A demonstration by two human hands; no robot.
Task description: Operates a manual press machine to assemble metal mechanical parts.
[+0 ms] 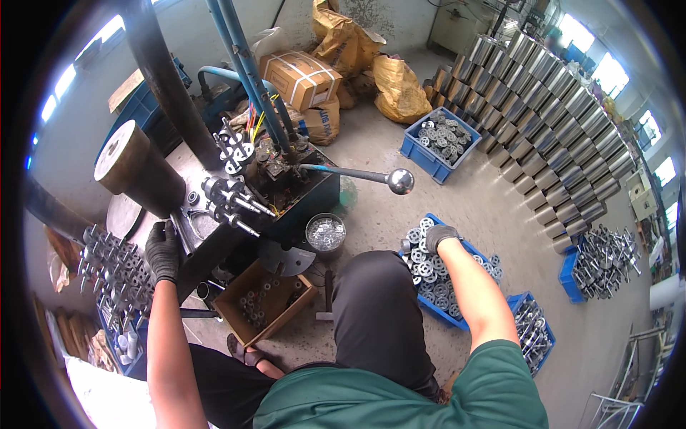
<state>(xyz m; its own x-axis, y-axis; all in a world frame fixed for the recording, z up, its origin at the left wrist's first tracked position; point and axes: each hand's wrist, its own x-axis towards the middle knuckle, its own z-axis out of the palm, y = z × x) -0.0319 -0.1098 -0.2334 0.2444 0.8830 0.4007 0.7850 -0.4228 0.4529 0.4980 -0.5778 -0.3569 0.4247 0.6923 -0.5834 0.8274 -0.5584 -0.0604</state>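
Note:
My left hand (163, 252), in a dark glove, lies at the edge of the machine table (153, 223), fingers stretched forward. It is beside a short metal tube (182, 233) and appears to hold nothing. To its left stand many upright metal shafts with discs (114, 268). My right hand (441, 236), gloved too, reaches into a blue crate (443, 315) of round grey metal discs with holes (426, 269). Its fingers curl down among the discs; their tips and anything in them are hidden.
A lever with a ball knob (400, 181) juts from the press. Around my legs are a metal bucket (325, 234), a wooden box (266, 303) and a blue crate of shafts (532, 331). Another disc crate (441, 146) stands ahead, near stacked shiny cylinders (539, 107).

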